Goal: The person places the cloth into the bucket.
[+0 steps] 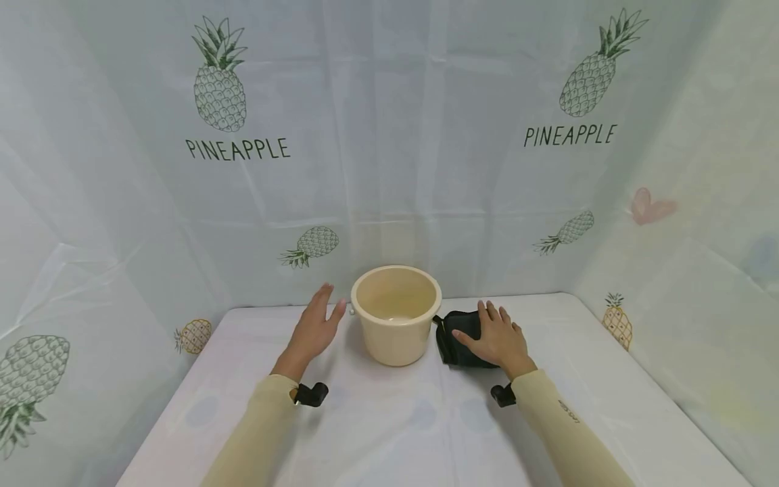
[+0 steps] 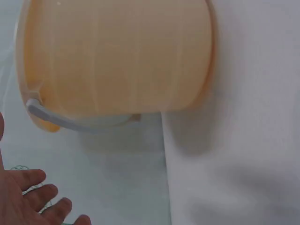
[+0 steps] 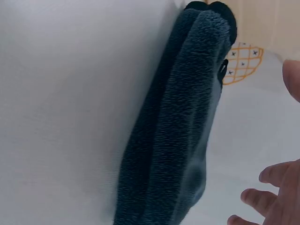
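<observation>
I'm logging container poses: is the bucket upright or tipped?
Upright: in the head view, the cream bucket stands base-down on the white table, mouth up.

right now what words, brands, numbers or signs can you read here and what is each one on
"PINEAPPLE": on the back sheet, below the upper-left pineapple drawing.
"PINEAPPLE": on the same sheet, below the upper-right pineapple drawing.
Small dark lettering on the right sleeve: too small to read.
No lettering shows on the bucket or the dark fabric item.
</observation>
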The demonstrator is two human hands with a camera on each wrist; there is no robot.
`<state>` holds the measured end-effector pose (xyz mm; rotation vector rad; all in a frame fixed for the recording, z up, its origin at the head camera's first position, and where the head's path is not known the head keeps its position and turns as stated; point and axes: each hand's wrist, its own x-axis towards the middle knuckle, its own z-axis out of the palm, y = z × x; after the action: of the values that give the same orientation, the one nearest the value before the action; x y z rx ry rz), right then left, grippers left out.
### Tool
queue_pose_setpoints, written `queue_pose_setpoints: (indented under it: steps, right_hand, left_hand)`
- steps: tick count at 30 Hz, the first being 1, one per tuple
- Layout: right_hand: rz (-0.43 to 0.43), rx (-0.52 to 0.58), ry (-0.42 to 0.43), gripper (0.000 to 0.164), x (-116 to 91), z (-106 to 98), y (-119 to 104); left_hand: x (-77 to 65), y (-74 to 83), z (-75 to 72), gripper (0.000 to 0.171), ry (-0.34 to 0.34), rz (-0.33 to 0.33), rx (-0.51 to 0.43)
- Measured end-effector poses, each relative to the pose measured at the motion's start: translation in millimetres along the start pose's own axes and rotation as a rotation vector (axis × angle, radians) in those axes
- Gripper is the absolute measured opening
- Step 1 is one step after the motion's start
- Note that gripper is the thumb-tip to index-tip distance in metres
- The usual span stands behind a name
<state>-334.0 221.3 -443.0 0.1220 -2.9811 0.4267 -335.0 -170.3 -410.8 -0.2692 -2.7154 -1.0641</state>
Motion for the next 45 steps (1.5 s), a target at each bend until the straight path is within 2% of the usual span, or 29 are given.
queue_pose_setpoints:
  steps: [5,9,19,26,33,38,45]
  right_hand:
    - [0.006,0.016,-0.037,0.115,0.9,5.8,5.3]
    - [0.001,0.022,-0.061,0.12,1.7,9.3,7.8]
    - [-0.009,0.015,-0.09,0.131,4.5,17.8,15.1]
    - [-0.015,0.06,-0.129,0.132,1.7,20.1,18.8]
    - [0.002,0.125,-0.156,0.135,2.5,23.3,24.5]
    - [0.006,0.147,-0.148,0.134,4.9,24.5,24.9]
    - [0.018,0.159,-0.116,0.127,6.8,23.4,25.2]
  left_hand:
    - [1.3,12.5,3.1,0.08,0.0,0.023,-0.097]
    - [0.2,19.4,6.4,0.088,-0.012,0.007,-0.148]
    - [1.1,23.6,15.5,0.094,-0.043,0.045,-0.274]
    - [0.3,26.4,19.0,0.093,-0.049,0.079,-0.366]
    - [2.3,22.5,22.2,0.094,-0.041,0.092,-0.417]
    - [2.9,20.2,23.7,0.094,-0.034,0.103,-0.456]
    - [4.0,19.8,27.0,0.095,-0.022,0.097,-0.461]
